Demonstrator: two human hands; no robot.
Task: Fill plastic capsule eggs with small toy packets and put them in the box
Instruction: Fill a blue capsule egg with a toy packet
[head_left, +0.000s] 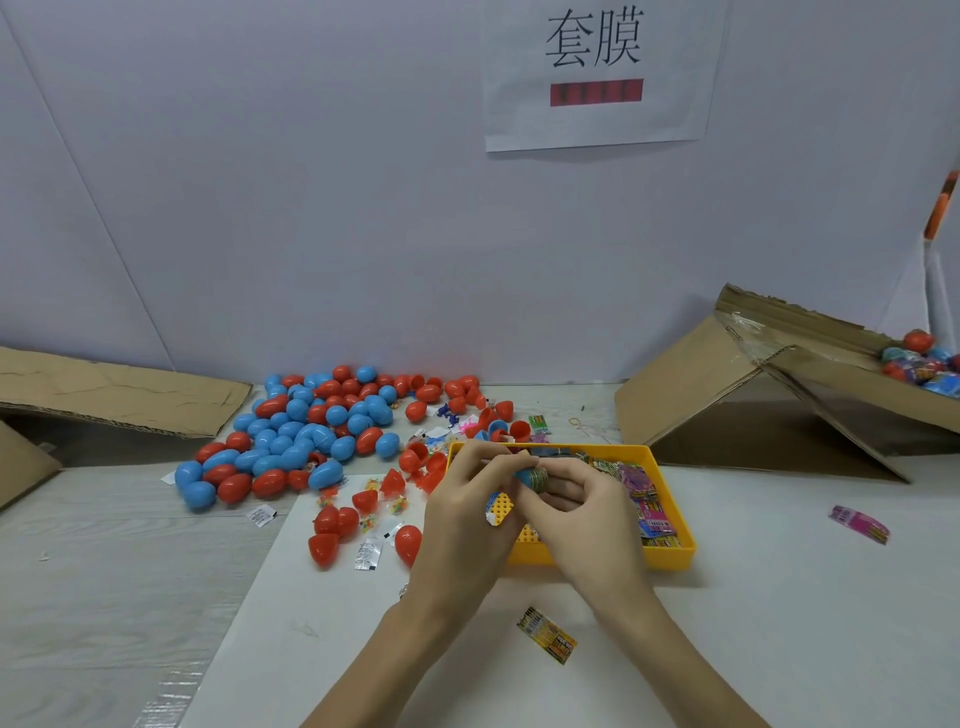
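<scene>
Both hands meet over the yellow tray (675, 558) of small toy packets. My left hand (467, 509) and my right hand (576, 512) together grip a blue capsule egg (532, 477) wrapped in a printed film band. A pile of red and blue capsule eggs (306, 426) lies on the table to the left. The cardboard box (810, 384) at the right holds several wrapped eggs (922, 364). Several colourful packets (647, 499) fill the tray's right side.
Loose red egg halves (332, 535) and small white sachets (368, 553) lie left of my hands. A yellow packet (546, 634) lies near my wrists, a pink one (858, 524) at the right. Flat cardboard (114, 395) sits at the far left. A wall with a paper sign (597, 73) stands behind.
</scene>
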